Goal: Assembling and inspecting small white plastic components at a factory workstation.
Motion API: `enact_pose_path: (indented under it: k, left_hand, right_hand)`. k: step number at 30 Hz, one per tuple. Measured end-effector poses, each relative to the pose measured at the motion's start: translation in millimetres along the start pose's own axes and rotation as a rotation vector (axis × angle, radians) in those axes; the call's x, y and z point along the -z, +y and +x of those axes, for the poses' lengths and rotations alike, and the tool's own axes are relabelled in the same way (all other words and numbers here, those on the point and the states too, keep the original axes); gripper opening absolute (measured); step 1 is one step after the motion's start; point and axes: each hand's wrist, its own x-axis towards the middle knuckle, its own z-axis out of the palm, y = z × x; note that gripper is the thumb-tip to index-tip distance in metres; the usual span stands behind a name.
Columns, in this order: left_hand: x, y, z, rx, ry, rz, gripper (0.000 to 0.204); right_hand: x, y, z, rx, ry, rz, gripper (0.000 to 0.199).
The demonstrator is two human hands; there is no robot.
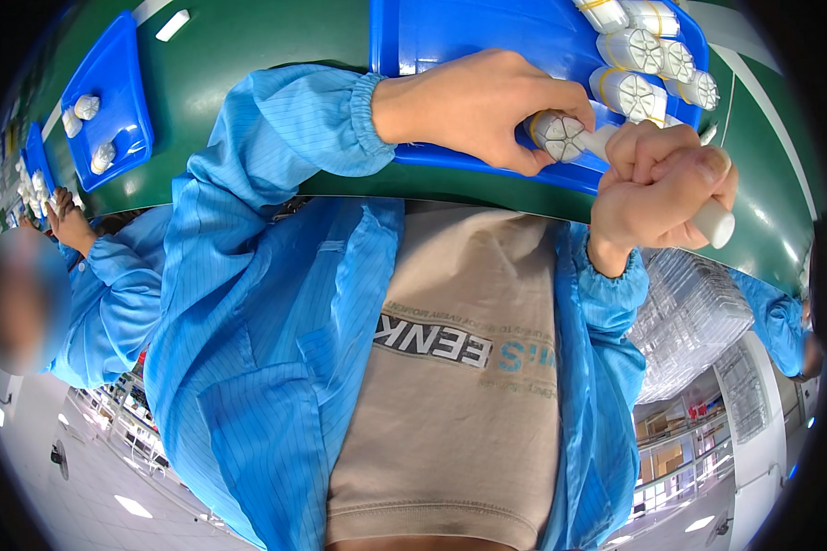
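Currently both hands meet at the near rim of the big blue tray [450, 37], over the green work surface [239, 46]. Left hand [482, 106] is curled around a white cylindrical bundle [560, 136]; its segmented round end face shows just past the thumb and index fingertips. Right hand [657, 188] is clenched in a fist around a white rod [715, 222], whose blunt end sticks out beyond the little-finger side. The rod's other end runs up toward the bundle, just beside the left fingertips; can't tell whether the two parts touch. Beyond the right knuckles, more white bundles [639, 55] with yellow bands lie in a row in the tray. Well off past the left wrist, a smaller blue tray [124, 64] holds a few white pieces. A co-worker's hand [64, 216] in a blue sleeve works further left. Stack of clear plastic trays [694, 317] sits below the right wrist.
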Motion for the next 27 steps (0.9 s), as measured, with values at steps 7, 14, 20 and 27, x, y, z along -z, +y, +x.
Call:
enact_pose_path:
  k: [7, 14, 20, 27]
  left_hand:
    - [1.5, 1.2, 0.4, 0.016, -0.041, -0.017, 0.05]
    - [0.3, -7.6, 3.2, -0.103, -0.029, 0.025, 0.046]
    - [52.6, -3.3, 16.7, 0.045, 0.057, -0.602, 0.046]
    - [161.2, -26.4, 86.2, -0.193, 0.666, 0.399, 0.031]
  right_hand:
    - [-3.5, -1.6, -8.8, -0.001, 0.057, -0.162, 0.032]
    - [-0.9, 1.4, -4.9, -0.051, 0.059, -0.083, 0.035]
    - [31.9, -26.6, 20.0, -0.152, 0.299, -0.019, 0.04]
    - [39.7, -24.8, 24.5, -0.423, -0.23, -0.791, 0.032]
